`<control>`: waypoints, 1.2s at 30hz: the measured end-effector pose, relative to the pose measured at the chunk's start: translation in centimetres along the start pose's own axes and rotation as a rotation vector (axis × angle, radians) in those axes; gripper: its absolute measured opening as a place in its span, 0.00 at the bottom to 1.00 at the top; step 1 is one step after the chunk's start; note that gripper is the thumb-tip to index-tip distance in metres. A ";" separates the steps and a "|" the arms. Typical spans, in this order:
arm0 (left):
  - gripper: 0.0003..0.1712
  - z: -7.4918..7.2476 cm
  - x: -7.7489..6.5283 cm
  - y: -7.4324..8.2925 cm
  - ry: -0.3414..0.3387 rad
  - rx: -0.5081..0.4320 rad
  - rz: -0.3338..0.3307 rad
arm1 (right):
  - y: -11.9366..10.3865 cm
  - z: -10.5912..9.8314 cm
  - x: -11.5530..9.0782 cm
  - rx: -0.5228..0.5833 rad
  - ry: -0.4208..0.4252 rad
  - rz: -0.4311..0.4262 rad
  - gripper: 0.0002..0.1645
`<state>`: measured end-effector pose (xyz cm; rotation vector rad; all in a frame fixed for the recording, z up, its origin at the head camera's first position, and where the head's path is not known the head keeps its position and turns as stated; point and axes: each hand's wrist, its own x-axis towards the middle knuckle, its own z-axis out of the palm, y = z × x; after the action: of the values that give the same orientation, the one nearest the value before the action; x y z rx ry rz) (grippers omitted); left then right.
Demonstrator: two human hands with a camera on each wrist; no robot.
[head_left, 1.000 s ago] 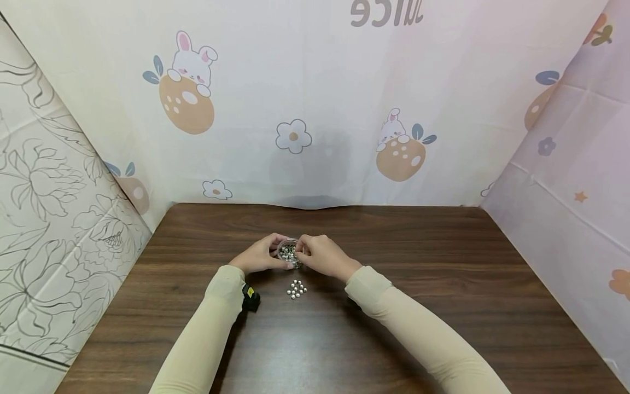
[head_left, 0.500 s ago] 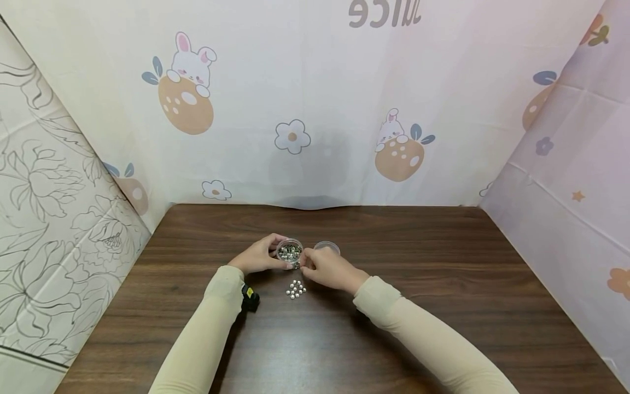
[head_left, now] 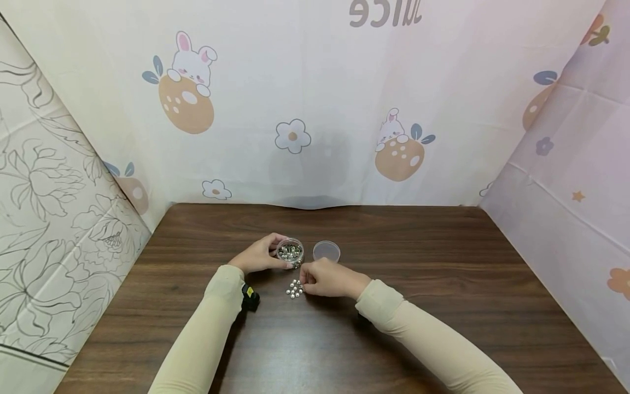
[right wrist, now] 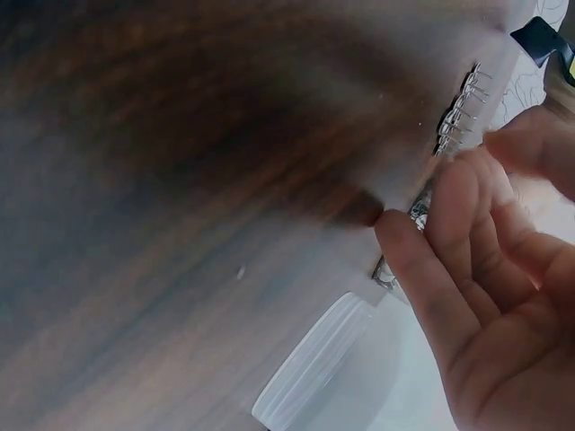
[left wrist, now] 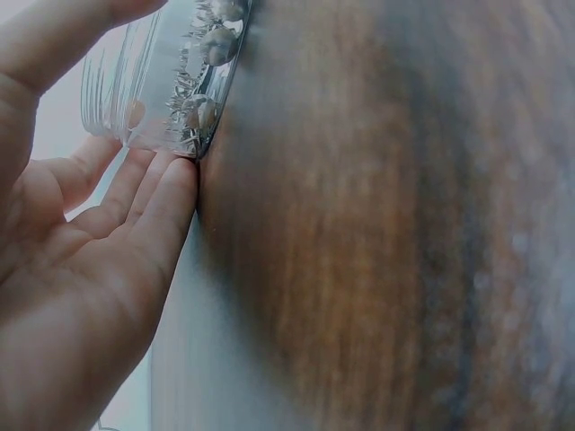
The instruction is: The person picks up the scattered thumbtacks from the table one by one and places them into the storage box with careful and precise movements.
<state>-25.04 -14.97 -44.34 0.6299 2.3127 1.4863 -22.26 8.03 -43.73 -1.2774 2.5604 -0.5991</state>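
Note:
My left hand [head_left: 260,255] holds a small clear round jar [head_left: 298,262] on the table, thumb on the near side and fingers behind. Silver thumbtacks [left wrist: 201,108] fill the jar's bottom, some with round heads against its wall in the left wrist view. Just in front, several loose thumbtacks [head_left: 295,290] form a small cluster; the right wrist view shows the points of these tacks [right wrist: 458,112] sticking up. At the cluster's right edge, my right hand [head_left: 327,278] pinches a thumbtack between thumb and forefinger, mostly hidden by the fingertips.
A clear round lid [head_left: 326,251] lies right of the jar, just behind my right hand. The brown wooden table [head_left: 443,284] meets a printed curtain [head_left: 315,169] at the back. A black wrist camera [head_left: 250,300] hangs under my left wrist.
My right hand has come out of the jar and moved toward me, down to the loose tacks, uncovering the lid. The left hand keeps the jar in place.

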 end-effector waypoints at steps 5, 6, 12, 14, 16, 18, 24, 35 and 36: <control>0.39 0.0 -0.1 0.1 0.004 -0.001 -0.001 | 0.1 0.2 0.0 -0.036 -0.007 -0.022 0.03; 0.39 0.0 -0.1 0.1 0.006 -0.001 -0.001 | 0.1 0.2 0.0 -0.043 -0.009 -0.025 0.03; 0.39 0.0 -0.1 0.3 0.013 0.008 0.005 | 0.0 0.3 0.0 -0.103 -0.006 -0.032 0.02; 0.39 -0.1 0.0 0.4 0.013 0.012 0.009 | -0.2 0.2 0.0 -0.126 0.006 -0.040 0.02; 0.39 -0.1 0.0 0.5 0.013 0.015 0.010 | -0.3 0.2 0.0 -0.151 0.017 -0.046 0.03; 0.39 0.0 0.0 0.5 0.014 0.016 0.006 | -0.3 0.1 0.0 -0.167 0.021 -0.046 0.05; 0.39 0.0 0.0 0.4 0.008 0.010 0.006 | -0.3 0.2 0.0 -0.173 0.016 -0.023 0.08; 0.39 0.1 -0.2 0.1 0.002 0.011 0.001 | -0.1 0.5 -0.3 -0.133 0.015 -0.026 0.08; 0.39 0.1 -0.1 0.1 0.001 0.010 0.001 | -0.1 0.5 -0.3 -0.130 0.016 -0.028 0.08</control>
<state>-24.89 -14.96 -44.27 0.6334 2.3224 1.4762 -21.87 8.06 -44.13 -1.3563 2.6367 -0.4568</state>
